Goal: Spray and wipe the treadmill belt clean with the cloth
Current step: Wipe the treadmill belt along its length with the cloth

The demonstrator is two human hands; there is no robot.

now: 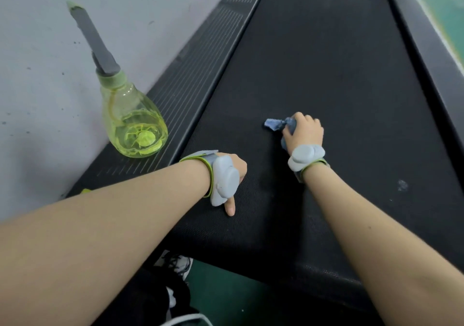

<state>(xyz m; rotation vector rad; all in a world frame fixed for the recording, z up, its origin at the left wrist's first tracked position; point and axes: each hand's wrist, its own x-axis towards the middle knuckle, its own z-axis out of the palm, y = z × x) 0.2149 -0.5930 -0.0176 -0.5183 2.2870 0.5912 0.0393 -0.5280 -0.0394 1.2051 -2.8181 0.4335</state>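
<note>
From my remote station I am watching the right hand gripping a crumpled blue cloth, fingers curling over the bundle and pressing it against the black treadmill belt. A loose tail of the cloth is sticking out to the left of the knuckles and another fold is showing beneath the palm near the wrist. The left hand is resting on the belt nearer the belt's left edge, well apart from the cloth and touching none of it. Its thumb is pointing back toward me and lying on the belt, while its fingers are hiding behind a grey wrist device, so I cannot tell whether that hand is open or closed. A matching grey device is sitting on the right wrist. The yellow-green spray bottle is standing upright on the ribbed left side rail, just left of the left forearm and touched by neither hand, its grey trigger head pointing away toward the grey surface beside the treadmill. Liquid is filling the lower part of the bottle. A small pale spot is showing on the belt to the right of the right forearm. Below the belt's near end, a light-coloured shoe is peeking out over the green floor.
</note>
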